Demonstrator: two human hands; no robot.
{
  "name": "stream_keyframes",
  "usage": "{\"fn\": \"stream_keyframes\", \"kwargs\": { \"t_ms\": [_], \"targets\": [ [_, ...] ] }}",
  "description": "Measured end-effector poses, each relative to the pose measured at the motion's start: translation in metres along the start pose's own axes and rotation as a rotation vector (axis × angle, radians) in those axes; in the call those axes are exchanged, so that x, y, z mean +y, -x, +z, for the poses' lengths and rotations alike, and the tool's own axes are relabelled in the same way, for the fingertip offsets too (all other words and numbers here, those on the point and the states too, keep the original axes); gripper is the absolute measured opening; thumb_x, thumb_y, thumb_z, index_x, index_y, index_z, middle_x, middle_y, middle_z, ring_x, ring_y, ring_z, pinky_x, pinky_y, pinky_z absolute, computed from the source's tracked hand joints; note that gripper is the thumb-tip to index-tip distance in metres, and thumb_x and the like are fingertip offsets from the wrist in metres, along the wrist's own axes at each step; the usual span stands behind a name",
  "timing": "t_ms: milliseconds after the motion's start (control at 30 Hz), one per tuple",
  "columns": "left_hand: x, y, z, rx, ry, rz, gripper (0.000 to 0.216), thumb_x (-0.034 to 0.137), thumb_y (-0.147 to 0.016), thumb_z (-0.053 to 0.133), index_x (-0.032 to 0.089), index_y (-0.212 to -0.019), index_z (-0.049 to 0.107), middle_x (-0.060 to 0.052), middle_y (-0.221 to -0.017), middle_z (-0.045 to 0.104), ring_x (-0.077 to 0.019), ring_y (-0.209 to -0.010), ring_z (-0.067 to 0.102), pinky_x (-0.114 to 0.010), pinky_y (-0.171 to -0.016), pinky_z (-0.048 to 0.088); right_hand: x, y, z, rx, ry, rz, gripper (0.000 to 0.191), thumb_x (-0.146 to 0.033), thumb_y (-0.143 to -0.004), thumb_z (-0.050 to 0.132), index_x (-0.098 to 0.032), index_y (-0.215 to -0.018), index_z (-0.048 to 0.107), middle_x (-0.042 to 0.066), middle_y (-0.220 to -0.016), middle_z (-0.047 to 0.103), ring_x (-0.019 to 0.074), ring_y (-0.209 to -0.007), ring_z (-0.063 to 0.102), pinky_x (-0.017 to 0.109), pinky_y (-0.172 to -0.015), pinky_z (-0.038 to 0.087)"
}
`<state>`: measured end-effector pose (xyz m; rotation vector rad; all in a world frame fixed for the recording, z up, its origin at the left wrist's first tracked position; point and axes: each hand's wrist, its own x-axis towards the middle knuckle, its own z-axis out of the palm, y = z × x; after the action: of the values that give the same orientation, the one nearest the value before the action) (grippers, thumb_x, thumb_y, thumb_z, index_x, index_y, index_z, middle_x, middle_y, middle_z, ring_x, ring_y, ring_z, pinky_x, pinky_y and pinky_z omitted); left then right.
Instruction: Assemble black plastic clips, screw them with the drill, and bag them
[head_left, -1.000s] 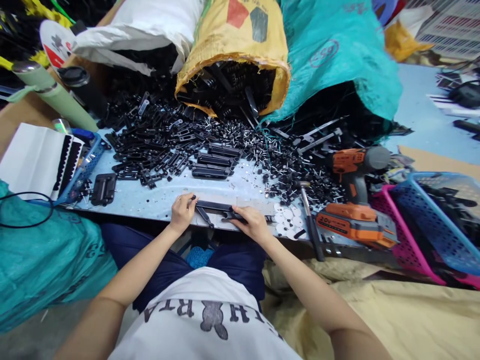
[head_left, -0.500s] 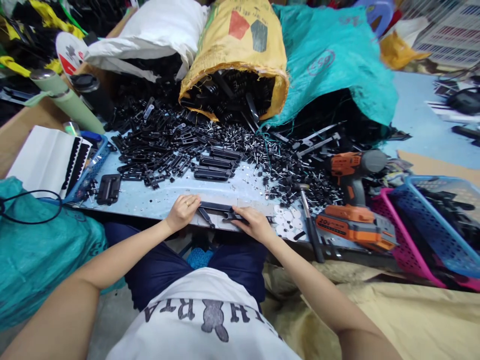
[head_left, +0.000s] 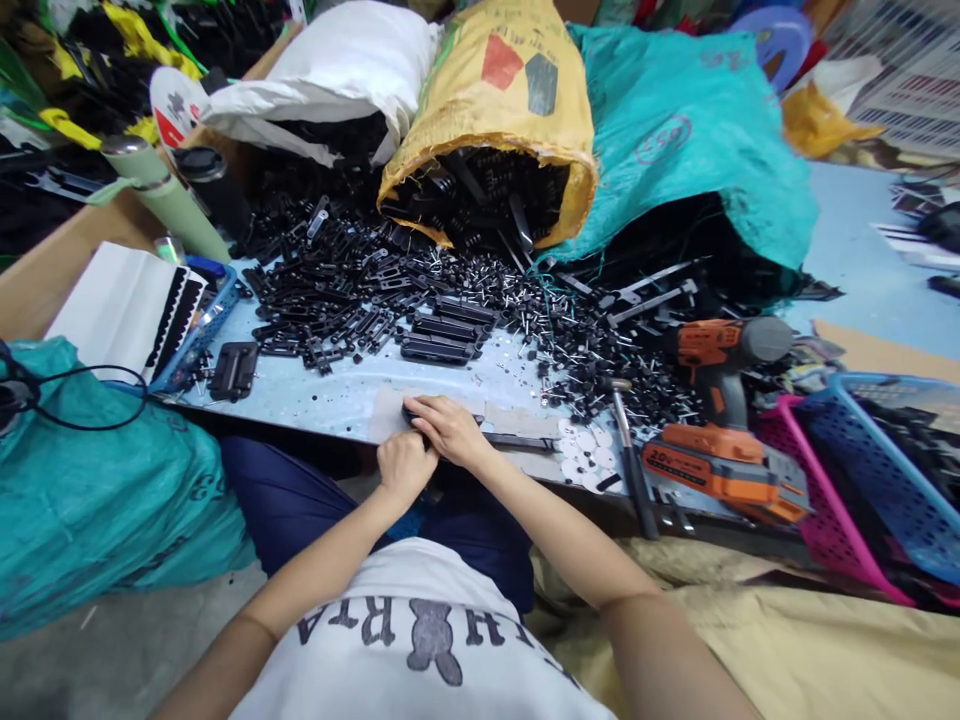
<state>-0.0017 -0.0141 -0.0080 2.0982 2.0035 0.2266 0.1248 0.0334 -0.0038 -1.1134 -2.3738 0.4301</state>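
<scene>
My left hand (head_left: 406, 467) and my right hand (head_left: 448, 429) meet at the near edge of the light blue table (head_left: 330, 390). Both are closed on the left end of a long black plastic bar (head_left: 517, 440) that lies along the table edge. My right hand covers the bar's left end from above; my left hand is curled just below it, at the table's lip. A stack of similar black bars (head_left: 442, 335) lies a short way beyond my hands.
A heap of small black parts (head_left: 337, 280) and screws covers the table's far half, spilling from yellow (head_left: 495, 100), white (head_left: 330, 70) and teal sacks (head_left: 675, 130). An orange drill (head_left: 720, 400), a hammer (head_left: 626, 450), white discs and pink and blue baskets (head_left: 862, 470) sit right.
My hands were apart at the two ends of the bar; now both have come together at its left end. My right hand moved left, my left hand dropped below the edge.
</scene>
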Motion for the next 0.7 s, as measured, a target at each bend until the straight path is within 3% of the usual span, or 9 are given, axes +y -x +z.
{"fn": "stream_keyframes", "kwargs": {
  "t_ms": [267,400,500,600,700],
  "targets": [
    [-0.003,-0.004,0.004,-0.020,-0.024,0.056,0.031,0.025,-0.085,0.043,0.010,-0.081,0.069,-0.014,-0.072,0.068,-0.0236,-0.069,0.065,-0.030,-0.060,0.043,-0.012,-0.004,0.000,-0.055,0.131,0.097,0.041,-0.037,-0.095,0.033,-0.018,-0.126,0.054,0.011,-0.117,0.059,0.0222,-0.097,0.053,0.038,-0.084,0.048],
    [-0.012,-0.007,-0.005,0.086,-0.001,0.337,0.027,0.027,-0.087,0.044,0.012,-0.085,0.067,-0.013,-0.079,0.067,-0.0241,-0.080,0.063,-0.032,-0.068,0.045,-0.002,0.021,-0.021,0.027,0.114,-0.083,0.043,-0.037,-0.093,0.039,-0.020,-0.133,0.046,0.012,-0.135,0.046,0.0241,-0.119,0.045,0.044,-0.099,0.039],
    [-0.010,-0.023,-0.014,0.150,0.024,0.603,0.028,0.035,-0.087,0.047,0.015,-0.103,0.061,-0.014,-0.098,0.064,-0.0250,-0.095,0.058,-0.037,-0.081,0.042,0.017,0.058,-0.036,0.192,0.166,-0.040,0.051,-0.035,-0.090,0.047,-0.021,-0.138,0.037,0.014,-0.132,0.047,0.0251,-0.119,0.046,0.044,-0.098,0.040],
    [0.005,-0.043,-0.013,0.036,0.044,0.771,0.039,0.043,-0.084,0.053,0.017,-0.113,0.054,-0.012,-0.100,0.062,-0.0246,-0.093,0.056,-0.037,-0.080,0.040,0.035,0.088,-0.039,0.163,0.219,0.035,0.055,-0.035,-0.090,0.048,-0.021,-0.141,0.032,0.015,-0.121,0.055,0.0251,-0.108,0.053,0.039,-0.085,0.048],
    [0.017,-0.055,-0.005,-0.033,0.063,0.798,0.041,0.046,-0.083,0.054,0.016,-0.111,0.053,-0.010,-0.096,0.061,-0.0242,-0.092,0.056,-0.036,-0.077,0.040,0.048,0.098,-0.035,0.087,0.254,0.039,0.056,-0.037,-0.091,0.046,-0.020,-0.141,0.030,0.012,-0.104,0.062,0.0230,-0.094,0.058,0.036,-0.076,0.049]
  ]
}}
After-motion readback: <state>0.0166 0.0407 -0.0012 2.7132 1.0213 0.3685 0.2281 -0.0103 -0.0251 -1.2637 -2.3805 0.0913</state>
